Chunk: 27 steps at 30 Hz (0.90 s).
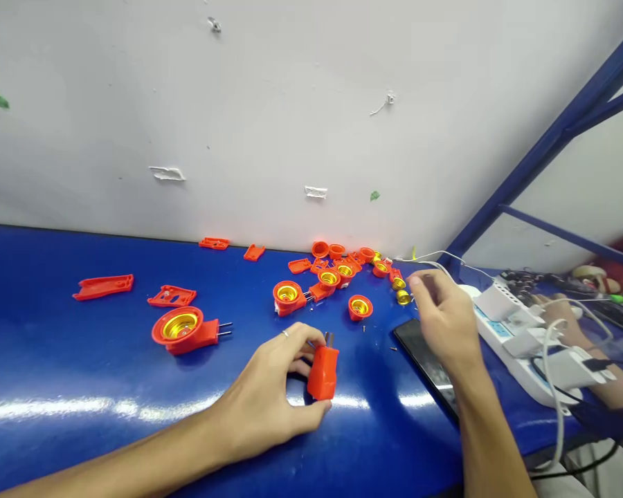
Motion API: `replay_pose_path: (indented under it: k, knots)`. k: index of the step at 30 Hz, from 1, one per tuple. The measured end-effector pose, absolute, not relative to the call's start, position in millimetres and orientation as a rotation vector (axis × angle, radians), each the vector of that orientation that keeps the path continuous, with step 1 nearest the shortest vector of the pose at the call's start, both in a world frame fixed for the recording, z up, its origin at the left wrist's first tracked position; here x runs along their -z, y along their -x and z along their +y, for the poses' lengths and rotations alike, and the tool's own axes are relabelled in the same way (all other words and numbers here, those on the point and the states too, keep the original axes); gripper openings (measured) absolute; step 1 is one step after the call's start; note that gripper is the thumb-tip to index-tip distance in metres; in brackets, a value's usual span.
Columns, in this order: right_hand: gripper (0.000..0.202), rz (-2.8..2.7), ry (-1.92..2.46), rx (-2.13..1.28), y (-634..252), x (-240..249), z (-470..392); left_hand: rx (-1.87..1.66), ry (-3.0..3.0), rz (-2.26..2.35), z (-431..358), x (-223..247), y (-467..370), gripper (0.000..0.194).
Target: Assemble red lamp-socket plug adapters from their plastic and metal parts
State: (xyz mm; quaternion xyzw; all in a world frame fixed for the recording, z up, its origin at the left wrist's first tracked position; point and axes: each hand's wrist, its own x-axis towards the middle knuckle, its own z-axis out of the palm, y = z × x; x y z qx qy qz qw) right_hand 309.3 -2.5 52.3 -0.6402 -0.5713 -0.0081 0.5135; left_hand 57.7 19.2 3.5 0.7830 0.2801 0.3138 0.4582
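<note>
My left hand (270, 394) grips a red two-prong plug piece (322, 373) between thumb and fingers, its metal prongs pointing away from me. On its far side, part of that piece is hidden by my fingers. My right hand (444, 315) is raised by the brass screw shells (403, 297), above the far end of a black phone (428, 360). Its thumb and fingers are drawn together, and whatever they hold is too small or hidden to name. Between the hands lie a red socket cup with brass lining (360, 307) and a small screw (393, 348).
A finished-looking red plug-in lamp holder (187, 330) lies left, near red cover pieces (104, 286). More red lamp holders (287, 296) cluster toward the white wall (270, 124). At right are a white power strip (519, 360) with chargers, cables and another person's arm (612, 377).
</note>
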Motion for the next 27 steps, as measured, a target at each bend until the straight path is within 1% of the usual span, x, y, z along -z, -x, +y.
replay_pose_path:
  k: [2,5,9,10,13,16,21,24,27]
  knots:
    - [0.026,-1.590,1.744,-0.081,-309.2,-46.6,-1.0,-0.769,-1.816,0.648,20.3,-4.2,-58.2,0.042]
    - [0.031,-1.802,2.014,-0.160,-300.6,-36.8,2.0,-0.792,-1.761,0.580,19.7,-4.5,-57.4,0.043]
    - [0.030,-1.904,2.264,-0.166,-291.0,-26.5,7.6,-0.891,-1.964,0.592,18.1,-5.5,-53.5,0.065]
    - [0.028,-1.923,2.298,-0.175,-289.5,-25.1,8.5,-0.875,-2.057,0.603,17.8,-6.3,-52.6,0.066]
    - [0.027,-1.959,2.353,-0.195,-286.2,-23.6,8.6,-0.776,-2.247,0.690,16.2,-8.2,-51.1,0.055]
    - [0.029,-1.963,2.369,-0.199,-283.7,-23.6,7.3,-0.713,-2.295,0.770,13.7,-7.3,-51.5,0.054]
    - [0.027,-1.963,2.287,-0.244,-280.2,-25.6,5.5,-0.649,-2.400,0.740,12.7,-2.8,-53.9,0.053]
    - [0.019,-1.996,2.093,-0.352,-275.3,-34.3,1.2,-0.660,-2.422,0.746,14.4,-1.1,-54.9,0.047]
    - [0.012,-2.016,1.823,-0.550,-268.7,-45.4,-6.9,-0.660,-2.400,0.785,15.1,-0.9,-54.9,0.039]
